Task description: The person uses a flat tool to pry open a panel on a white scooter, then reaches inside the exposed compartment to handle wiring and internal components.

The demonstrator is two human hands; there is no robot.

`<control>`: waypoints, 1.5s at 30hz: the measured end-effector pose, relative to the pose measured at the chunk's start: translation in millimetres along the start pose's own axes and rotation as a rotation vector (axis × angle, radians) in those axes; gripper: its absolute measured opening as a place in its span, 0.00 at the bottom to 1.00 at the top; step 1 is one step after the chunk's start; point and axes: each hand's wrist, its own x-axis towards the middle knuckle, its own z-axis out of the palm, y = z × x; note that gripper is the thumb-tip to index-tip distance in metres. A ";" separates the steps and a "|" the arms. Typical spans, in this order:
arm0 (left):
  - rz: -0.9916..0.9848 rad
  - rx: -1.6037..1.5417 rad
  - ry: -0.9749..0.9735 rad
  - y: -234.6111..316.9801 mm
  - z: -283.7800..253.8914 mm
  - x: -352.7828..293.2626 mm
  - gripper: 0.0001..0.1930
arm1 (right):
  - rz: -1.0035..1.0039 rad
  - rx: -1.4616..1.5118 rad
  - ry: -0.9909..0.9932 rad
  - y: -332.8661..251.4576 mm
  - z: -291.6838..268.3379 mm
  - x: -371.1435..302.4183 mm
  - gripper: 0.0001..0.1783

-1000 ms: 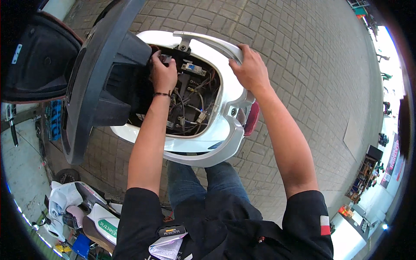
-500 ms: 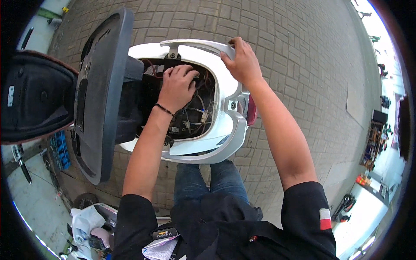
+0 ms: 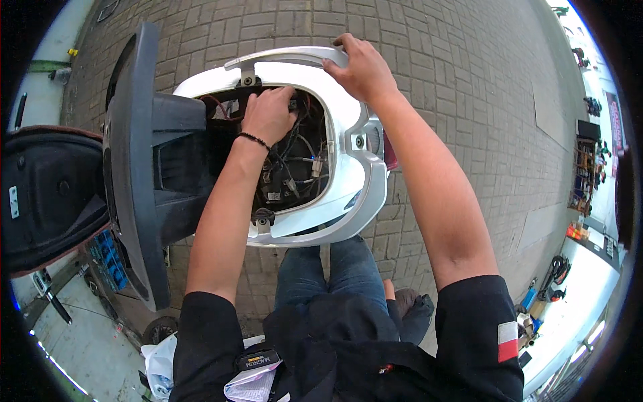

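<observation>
The white tail fairing (image 3: 345, 110) of a scooter frames an opening full of dark wiring (image 3: 308, 147). Down inside it is my left hand (image 3: 268, 115), fingers curled in at the opening's far side; what they hold, if anything, is hidden. A small dark part (image 3: 293, 105) shows at its fingertips. My right hand (image 3: 365, 70) grips the far rear end of the silver grab rail (image 3: 288, 55), fingers over the outside. A pale wire connector (image 3: 317, 167) lies among the cables, nearer to me.
To the left stands a black storage bucket (image 3: 134, 167), raised on its side, beside the open seat (image 3: 57, 194). A blue crate (image 3: 107, 258) sits beyond, low on the left. Shoes (image 3: 415, 315) show near my legs. A white counter (image 3: 569, 301) is far right, past the paved floor (image 3: 462, 100).
My left hand's fingers have gone from spread to curled, reaching a little deeper. The scooter and bucket sit further left in view. My right hand keeps its hold on the rail.
</observation>
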 end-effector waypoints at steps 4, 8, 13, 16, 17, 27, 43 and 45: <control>0.079 -0.037 0.152 -3.5 11.9 -3.3 0.17 | 0.022 0.006 -0.008 -1.2 -0.2 -3.0 0.28; 0.055 -0.135 0.242 -0.2 14.5 -7.0 0.15 | -0.012 0.002 0.011 -3.4 -1.2 -2.0 0.27; 0.130 -0.190 0.188 7.3 0.3 -12.1 0.11 | 0.010 -0.045 0.027 0.5 3.7 -1.6 0.27; 0.191 -0.071 0.253 7.7 -3.4 -25.3 0.10 | 0.025 -0.019 0.007 -0.1 3.3 -4.2 0.27; 0.195 -0.035 0.277 8.3 -3.5 -29.3 0.09 | 0.025 -0.022 0.008 -0.3 2.1 -4.0 0.27; 0.128 -0.108 0.485 23.2 2.5 -63.0 0.15 | -0.004 -0.009 0.018 -0.7 3.1 -2.3 0.26; -0.204 -0.315 0.403 9.0 23.1 -167.5 0.26 | 0.051 0.033 -0.067 2.1 4.0 -0.7 0.27; -0.272 -0.440 0.452 3.1 26.8 -167.9 0.25 | 0.017 0.040 -0.070 5.4 3.6 1.4 0.28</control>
